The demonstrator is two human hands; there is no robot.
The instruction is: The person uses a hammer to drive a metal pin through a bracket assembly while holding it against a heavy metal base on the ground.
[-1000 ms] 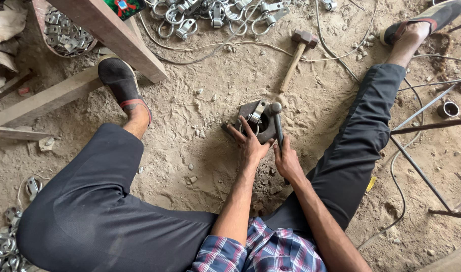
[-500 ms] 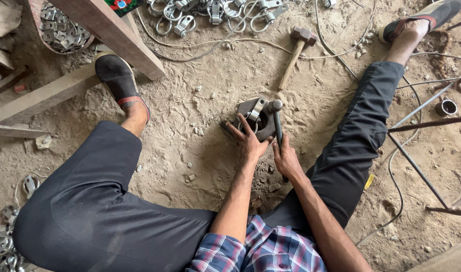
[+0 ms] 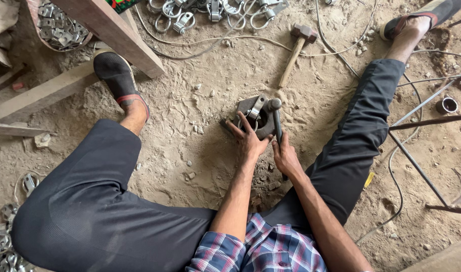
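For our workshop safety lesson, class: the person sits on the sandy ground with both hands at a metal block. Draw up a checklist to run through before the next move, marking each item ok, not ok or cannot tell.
1. Left hand steadies the metal block: ok, fingers rest on its near edge.
2. Right hand grips the dark bar: ok, closed round its lower end.
3. Clamp piece seated in the block: cannot tell, partly hidden.
4. Block sits firm on the sand: cannot tell.
5. Hammer within sight and free: ok, lying beyond the block, untouched.
6. Wires away from the block: ok, they run farther off.
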